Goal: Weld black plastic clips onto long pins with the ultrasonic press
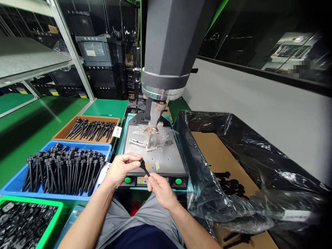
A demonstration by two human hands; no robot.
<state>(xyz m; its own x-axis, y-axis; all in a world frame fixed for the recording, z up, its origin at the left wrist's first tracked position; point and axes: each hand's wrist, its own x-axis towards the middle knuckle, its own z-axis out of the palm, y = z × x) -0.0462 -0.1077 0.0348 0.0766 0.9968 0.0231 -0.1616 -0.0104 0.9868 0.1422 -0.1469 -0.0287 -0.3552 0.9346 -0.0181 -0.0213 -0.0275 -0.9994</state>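
A black ribbed rod with a knobbed head (144, 166) is held at a slant between my two hands, just in front of the machine's metal plate. My left hand (123, 168) pinches its head end between thumb and fingertips. Lower down, my right hand (160, 189) grips the ribbed shaft, hiding its tip. Beyond them stands a metal fixture (152, 141) on the grey plate (135, 157), with clear plastic film around it. The machine's tapered metal tool (155, 114) points down at this fixture.
On my left, a blue tray (103, 148) and an orange tray (70, 126) hold similar ribbed rods; a green bin (58, 207) holds small black parts. A plastic-lined carton (207, 148) with black parts stands right. Green buttons (178, 181) flank the machine's front.
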